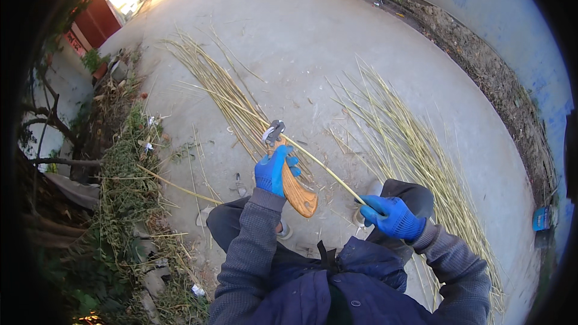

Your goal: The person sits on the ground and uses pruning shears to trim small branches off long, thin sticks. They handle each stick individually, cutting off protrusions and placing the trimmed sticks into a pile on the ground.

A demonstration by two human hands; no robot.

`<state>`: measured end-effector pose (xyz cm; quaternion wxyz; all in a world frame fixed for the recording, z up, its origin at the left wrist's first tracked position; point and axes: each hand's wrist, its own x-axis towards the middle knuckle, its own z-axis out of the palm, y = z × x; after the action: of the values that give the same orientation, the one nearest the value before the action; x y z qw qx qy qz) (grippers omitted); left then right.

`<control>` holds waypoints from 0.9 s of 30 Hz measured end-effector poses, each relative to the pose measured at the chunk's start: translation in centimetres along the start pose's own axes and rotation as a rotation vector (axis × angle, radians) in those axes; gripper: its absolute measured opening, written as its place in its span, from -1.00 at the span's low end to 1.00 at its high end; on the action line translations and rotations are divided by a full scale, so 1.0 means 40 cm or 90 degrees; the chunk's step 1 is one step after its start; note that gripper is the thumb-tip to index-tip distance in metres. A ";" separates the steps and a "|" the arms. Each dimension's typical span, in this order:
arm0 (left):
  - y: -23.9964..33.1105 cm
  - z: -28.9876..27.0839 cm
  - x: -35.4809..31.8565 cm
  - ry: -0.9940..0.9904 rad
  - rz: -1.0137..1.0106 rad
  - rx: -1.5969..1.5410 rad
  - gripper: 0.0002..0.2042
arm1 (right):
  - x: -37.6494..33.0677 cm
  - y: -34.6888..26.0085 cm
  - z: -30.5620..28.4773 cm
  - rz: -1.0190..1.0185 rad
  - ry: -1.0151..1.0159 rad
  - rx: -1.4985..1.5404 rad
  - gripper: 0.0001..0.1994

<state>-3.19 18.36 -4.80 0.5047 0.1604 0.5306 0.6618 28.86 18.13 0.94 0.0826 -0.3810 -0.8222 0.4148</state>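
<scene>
Our left hand (274, 170), in a blue glove, is clamped around the orange handles of the pruning shears (289, 174); the metal jaws point away from us and touch a thin yellow stalk (319, 165); our right hand (391, 216) — gloved too — is closed on the near end of this stalk; two heaps of cut stalks (409, 144) lie on the concrete ground (301, 42) — one toward its left edge, one toward its right.
</scene>
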 end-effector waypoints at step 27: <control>0.239 -0.892 0.336 0.087 0.090 0.129 -0.31 | -0.394 0.228 -0.192 -0.110 0.258 -0.531 -0.85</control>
<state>-40.53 11.05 -14.64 0.4009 0.2018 0.6152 0.6482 48.37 15.27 1.91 0.1156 -0.3853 -0.9145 -0.0425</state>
